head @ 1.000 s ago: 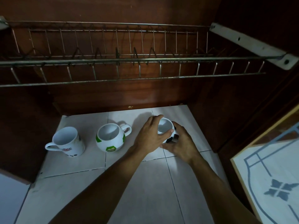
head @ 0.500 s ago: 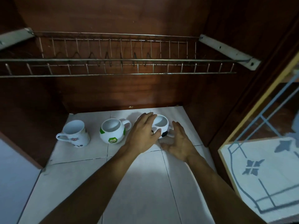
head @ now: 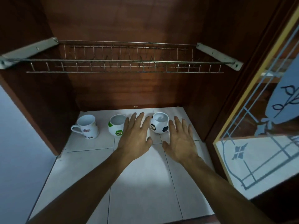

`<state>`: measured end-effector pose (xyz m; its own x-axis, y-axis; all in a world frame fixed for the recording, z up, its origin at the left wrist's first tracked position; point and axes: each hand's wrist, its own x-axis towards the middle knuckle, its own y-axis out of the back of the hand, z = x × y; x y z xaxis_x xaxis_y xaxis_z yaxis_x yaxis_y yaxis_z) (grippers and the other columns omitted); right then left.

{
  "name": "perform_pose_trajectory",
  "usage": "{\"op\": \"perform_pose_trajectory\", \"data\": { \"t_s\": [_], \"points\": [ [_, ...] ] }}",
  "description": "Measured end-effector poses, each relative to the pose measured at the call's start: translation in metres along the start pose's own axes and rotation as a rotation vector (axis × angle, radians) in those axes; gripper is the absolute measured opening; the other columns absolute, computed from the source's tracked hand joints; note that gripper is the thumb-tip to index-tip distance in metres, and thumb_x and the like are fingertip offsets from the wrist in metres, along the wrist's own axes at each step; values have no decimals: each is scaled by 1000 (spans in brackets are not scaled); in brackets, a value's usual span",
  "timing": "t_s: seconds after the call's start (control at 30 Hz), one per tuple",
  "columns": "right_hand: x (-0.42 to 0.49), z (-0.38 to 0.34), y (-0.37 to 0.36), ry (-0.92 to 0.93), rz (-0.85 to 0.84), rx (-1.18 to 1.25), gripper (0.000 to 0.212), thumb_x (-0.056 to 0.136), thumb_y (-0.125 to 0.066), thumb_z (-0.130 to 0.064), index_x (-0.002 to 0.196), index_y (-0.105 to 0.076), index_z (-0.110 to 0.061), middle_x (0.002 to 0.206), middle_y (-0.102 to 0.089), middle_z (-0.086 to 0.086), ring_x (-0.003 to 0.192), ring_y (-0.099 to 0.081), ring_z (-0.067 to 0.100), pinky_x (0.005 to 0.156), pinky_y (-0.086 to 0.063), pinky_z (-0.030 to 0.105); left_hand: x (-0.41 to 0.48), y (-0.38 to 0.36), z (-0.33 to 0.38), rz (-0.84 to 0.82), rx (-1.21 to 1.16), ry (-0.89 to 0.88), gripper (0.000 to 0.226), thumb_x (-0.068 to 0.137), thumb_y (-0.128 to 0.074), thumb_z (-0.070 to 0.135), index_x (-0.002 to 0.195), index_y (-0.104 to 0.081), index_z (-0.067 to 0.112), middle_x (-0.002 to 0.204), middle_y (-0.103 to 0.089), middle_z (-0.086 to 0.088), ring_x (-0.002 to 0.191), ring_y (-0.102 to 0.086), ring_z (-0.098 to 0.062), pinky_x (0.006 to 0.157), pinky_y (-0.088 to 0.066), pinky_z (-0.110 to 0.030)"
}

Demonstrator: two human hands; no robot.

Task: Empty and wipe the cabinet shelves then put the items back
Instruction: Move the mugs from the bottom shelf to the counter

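Note:
Three mugs stand in a row at the back of the white tiled cabinet floor (head: 142,183). A black-and-white football mug (head: 159,122) is on the right, a round white mug with green patches (head: 116,125) in the middle, and a tall white mug (head: 87,126) with its handle to the left. My left hand (head: 135,135) hovers with straight fingers between the green mug and the football mug, covering the green mug's right side. My right hand (head: 181,139) is spread flat just right of the football mug. Neither hand holds anything.
A bare metal wire dish rack (head: 124,62) spans the cabinet above the mugs on two grey brackets. Dark wooden walls close in left, right and behind. The open glass door (head: 262,135) with a blue pattern stands at the right.
Both hands have let go of the football mug, opened flat and drawn apart and back. The mug now stands free on the tiles. The view has pulled back and tilted up.

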<state>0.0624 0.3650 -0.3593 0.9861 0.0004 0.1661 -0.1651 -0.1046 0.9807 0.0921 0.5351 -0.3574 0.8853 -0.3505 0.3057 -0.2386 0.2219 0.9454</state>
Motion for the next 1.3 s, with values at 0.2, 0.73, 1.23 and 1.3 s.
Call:
{"op": "perform_pose_trajectory", "data": {
  "t_s": [0.2, 0.73, 1.23, 1.3],
  "points": [
    [-23, -9, 15, 38, -28, -149, 81, 97, -41, -52, 155, 0, -14, 163, 8, 12, 149, 11, 35, 121, 5, 51, -25, 10, -8, -32, 14, -17, 77, 96, -46, 50, 156, -8, 20, 163, -5, -7, 150, -1, -30, 121, -5, -51],
    [-106, -20, 44, 210, 105, -27, 83, 90, -59, -45, 153, -22, -4, 161, -19, 14, 149, -17, 32, 115, 2, 34, -106, 40, 5, 92, 67, -87, 72, 83, -54, 49, 140, -49, 5, 146, -46, -17, 136, -41, -38, 109, -33, -60],
    [-198, 20, 79, 293, 40, 7, 82, 99, -42, -47, 155, 3, -9, 164, 9, 8, 151, 9, 20, 112, 13, 24, -183, 64, 77, 155, 53, -27, 73, 83, -53, 43, 140, -45, -2, 146, -45, -22, 136, -41, -40, 108, -37, -56],
    [-210, 21, 84, 288, 47, 19, 81, 99, -43, -47, 156, 2, -9, 164, 9, 7, 151, 10, 19, 111, 13, 23, -193, 65, 82, 155, 51, -31, 73, 83, -52, 43, 142, -44, 0, 148, -43, -20, 137, -39, -39, 110, -34, -56]
  ]
}}
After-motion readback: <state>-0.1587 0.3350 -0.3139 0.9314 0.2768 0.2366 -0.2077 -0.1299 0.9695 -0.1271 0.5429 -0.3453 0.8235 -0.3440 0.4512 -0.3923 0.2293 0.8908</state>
